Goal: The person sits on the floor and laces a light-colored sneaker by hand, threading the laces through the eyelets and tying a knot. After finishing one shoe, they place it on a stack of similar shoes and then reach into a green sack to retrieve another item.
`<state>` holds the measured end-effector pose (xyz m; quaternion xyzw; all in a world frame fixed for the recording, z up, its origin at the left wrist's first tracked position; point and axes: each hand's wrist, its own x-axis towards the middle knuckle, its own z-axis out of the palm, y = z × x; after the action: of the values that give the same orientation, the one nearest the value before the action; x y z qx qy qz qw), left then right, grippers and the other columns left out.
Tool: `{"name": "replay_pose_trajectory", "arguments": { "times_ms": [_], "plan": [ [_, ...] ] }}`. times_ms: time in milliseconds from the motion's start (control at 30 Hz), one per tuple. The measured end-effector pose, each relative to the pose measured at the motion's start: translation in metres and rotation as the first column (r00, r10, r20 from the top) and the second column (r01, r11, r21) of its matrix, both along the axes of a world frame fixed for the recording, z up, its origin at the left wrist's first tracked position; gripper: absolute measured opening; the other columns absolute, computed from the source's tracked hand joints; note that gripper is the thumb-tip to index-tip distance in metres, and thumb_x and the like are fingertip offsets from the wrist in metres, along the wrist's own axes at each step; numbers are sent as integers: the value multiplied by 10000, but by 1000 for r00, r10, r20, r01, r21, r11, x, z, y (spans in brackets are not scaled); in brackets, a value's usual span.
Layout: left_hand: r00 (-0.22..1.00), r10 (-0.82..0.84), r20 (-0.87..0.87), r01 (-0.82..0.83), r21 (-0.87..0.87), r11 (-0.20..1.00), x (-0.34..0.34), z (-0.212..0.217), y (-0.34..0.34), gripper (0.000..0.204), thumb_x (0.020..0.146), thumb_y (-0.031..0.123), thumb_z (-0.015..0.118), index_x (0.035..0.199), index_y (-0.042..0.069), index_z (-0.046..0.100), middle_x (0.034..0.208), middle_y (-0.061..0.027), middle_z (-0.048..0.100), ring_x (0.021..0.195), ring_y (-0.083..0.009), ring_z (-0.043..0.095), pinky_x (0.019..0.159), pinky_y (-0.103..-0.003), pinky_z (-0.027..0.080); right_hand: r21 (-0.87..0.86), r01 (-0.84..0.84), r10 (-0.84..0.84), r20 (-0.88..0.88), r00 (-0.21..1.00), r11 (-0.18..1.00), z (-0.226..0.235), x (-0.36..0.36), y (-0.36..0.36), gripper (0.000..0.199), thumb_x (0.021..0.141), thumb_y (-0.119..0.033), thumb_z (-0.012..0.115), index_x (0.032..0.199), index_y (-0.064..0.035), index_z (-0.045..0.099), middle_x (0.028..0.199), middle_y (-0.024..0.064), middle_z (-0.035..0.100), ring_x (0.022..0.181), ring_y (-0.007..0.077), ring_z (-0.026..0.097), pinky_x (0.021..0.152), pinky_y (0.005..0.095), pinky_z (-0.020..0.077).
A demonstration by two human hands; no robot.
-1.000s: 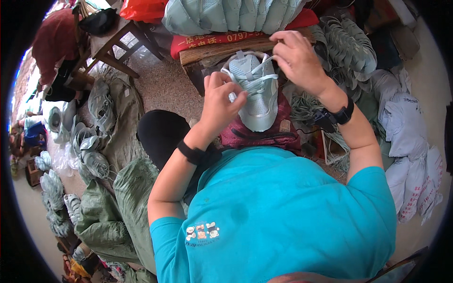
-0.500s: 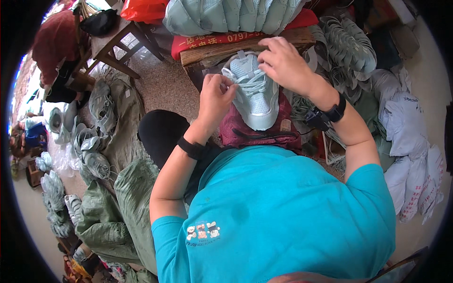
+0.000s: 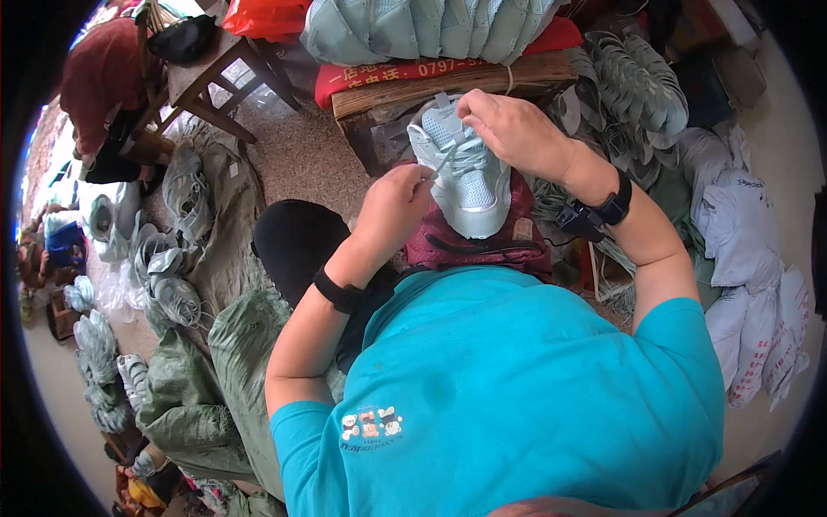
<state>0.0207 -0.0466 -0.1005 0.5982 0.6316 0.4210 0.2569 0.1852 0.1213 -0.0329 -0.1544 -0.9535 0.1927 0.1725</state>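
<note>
A pale mint lace-up sneaker (image 3: 472, 191) rests on a maroon cloth bundle (image 3: 431, 247) in front of me, its toe toward me. Laces criss-cross the upper below the tongue. My left hand (image 3: 398, 203), low on the shoe's left side, pinches a shoelace (image 3: 445, 161) drawn taut from the eyelets. Over the right side of the collar, my right hand (image 3: 519, 136) has its thumb and fingers pressed together; what lies in them is hidden. A thin pale strand, perhaps lace, rises behind that hand against the bench edge.
Behind the shoe stands a wooden bench (image 3: 370, 101) with a red cloth and a row of pale shoe uppers (image 3: 431, 33). More uppers (image 3: 636, 84) are piled at right, beside white sacks (image 3: 739, 228). Shoes (image 3: 187, 196) and green sacks (image 3: 185, 403) lie at left; a wooden stool (image 3: 207, 82) stands beyond.
My left hand has moved down and toward me, drawing a lace away from the shoe. My right hand has come lower and leftward over the collar, its fingers closing together.
</note>
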Motion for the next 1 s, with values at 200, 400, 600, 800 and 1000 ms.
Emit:
{"name": "replay_pose_trajectory", "arguments": {
  "times_ms": [200, 400, 600, 800, 1000],
  "plan": [
    [961, 90, -261, -69, 86, 994, -28, 9, -3, 193, 825, 39, 569, 1008, 20, 627, 928, -174, 632, 875, -363, 629, 767, -418, 519, 28, -41, 39, 77, 996, 999, 3, 5, 14, 163, 881, -205, 616, 869, -43, 601, 810, 137, 607, 824, 333, 612, 712, 424, 485],
    [847, 327, -418, -288, 156, 945, -86, 4, -25, 182, 821, 55, 595, 1001, 59, 629, 918, -147, 618, 840, -352, 620, 745, -420, 516, -513, 213, -158, 149, 976, 832, -4, 20, 25, 219, 899, -243, 628, 830, -36, 644, 718, 36, 607, 639, 136, 517, 613, 294, 416],
    [728, 428, -535, -384, 198, 902, -73, 12, -23, 153, 890, 105, 588, 1032, 95, 644, 909, -122, 625, 845, -310, 634, 748, -384, 506, -818, 230, -57, 236, 970, 527, 1, 27, 32, 206, 968, -230, 561, 874, -70, 649, 816, -54, 608, 644, 17, 438, 609, 199, 381],
    [291, 137, 947, -286, -50, 957, -62, 11, 1, 177, 982, 144, 527, 1105, 27, 579, 915, -67, 633, 883, -213, 636, 815, -336, 504, -937, 126, -44, 118, 992, 327, 11, 27, 27, 195, 968, -236, 564, 920, -77, 667, 872, -31, 647, 632, 34, 458, 622, 198, 408],
    [17, -124, 992, -342, 123, 932, -125, 0, -17, 251, 952, 52, 512, 1193, -18, 504, 838, -42, 578, 628, -82, 433, 591, -228, 378, 90, 116, -131, 188, 973, 989, -27, 71, 56, 200, 894, -237, 574, 906, -73, 688, 863, 77, 657, 707, 259, 575, 686, 346, 469]
  ]
}}
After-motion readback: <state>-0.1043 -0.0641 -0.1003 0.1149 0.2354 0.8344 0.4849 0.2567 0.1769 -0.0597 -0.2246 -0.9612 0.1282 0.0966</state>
